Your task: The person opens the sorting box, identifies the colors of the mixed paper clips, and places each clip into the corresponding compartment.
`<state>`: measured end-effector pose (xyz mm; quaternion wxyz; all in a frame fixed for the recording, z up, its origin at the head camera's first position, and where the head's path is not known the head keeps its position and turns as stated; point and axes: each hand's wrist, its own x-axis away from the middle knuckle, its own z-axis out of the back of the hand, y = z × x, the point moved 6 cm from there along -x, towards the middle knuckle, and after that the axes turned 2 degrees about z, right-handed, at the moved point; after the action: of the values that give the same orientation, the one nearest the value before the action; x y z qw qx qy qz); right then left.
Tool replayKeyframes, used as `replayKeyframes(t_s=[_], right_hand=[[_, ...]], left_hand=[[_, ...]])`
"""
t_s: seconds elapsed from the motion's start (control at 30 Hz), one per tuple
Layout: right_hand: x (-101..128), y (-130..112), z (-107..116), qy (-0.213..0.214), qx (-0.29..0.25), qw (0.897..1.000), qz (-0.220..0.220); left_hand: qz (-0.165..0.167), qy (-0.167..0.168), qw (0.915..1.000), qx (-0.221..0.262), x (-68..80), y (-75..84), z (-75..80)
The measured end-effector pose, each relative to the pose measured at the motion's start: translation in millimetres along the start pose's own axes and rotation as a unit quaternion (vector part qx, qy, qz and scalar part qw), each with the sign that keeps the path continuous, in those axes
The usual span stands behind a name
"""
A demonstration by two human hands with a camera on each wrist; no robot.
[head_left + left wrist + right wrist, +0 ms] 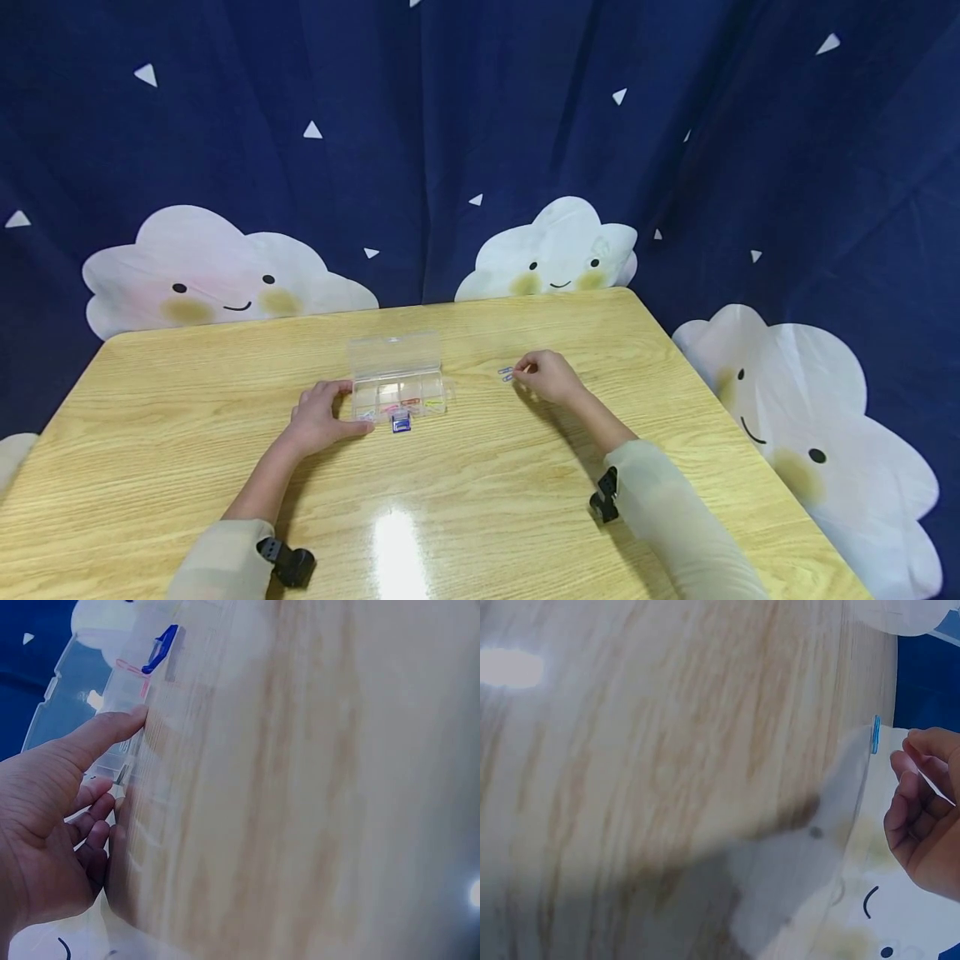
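A clear plastic compartment box (396,375) stands on the table with its lid raised at the back. Small pink, red and yellow paper clips (433,404) lie in its front compartments, and a blue latch (401,423) hangs at its front. My left hand (318,418) grips the box's left end, thumb at the front corner and fingers farther back. To the right, two blue paper clips (506,371) lie on the table. Right beside them is my right hand (551,377), thumb and forefinger close together. In the right wrist view nothing shows between these fingertips, just short of the blue clips (875,735).
The wooden table (465,492) has its far edge against a dark blue curtain (360,167) printed with clouds and triangles. Its right edge slants past my right arm. A black camera (294,567) is strapped to my left wrist, another (603,500) to my right.
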<state>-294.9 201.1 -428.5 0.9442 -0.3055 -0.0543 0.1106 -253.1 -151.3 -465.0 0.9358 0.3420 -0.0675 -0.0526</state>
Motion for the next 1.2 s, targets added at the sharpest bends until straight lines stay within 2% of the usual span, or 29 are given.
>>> replayKeyframes(t_s=[0.27,0.6,0.97,1.2], right_hand=[[-3,11,-4,0.001,-0.009,1.0,-0.014],[-7,14,-8,0.008,0.031,0.999,-0.013],[-9,12,-13,-0.013,0.066,0.998,-0.02],[-13,7,-15,-0.027,0.114,0.993,0.001]], left_hand=[[0.0,0.0,1.0,-0.001,1.2,1.2,-0.1],[0.003,-0.001,1.0,0.007,2.0,2.9,0.7],[0.001,0.0,1.0,0.007,3.0,3.4,1.3],[0.003,0.001,1.0,0.007,2.3,2.0,0.6]])
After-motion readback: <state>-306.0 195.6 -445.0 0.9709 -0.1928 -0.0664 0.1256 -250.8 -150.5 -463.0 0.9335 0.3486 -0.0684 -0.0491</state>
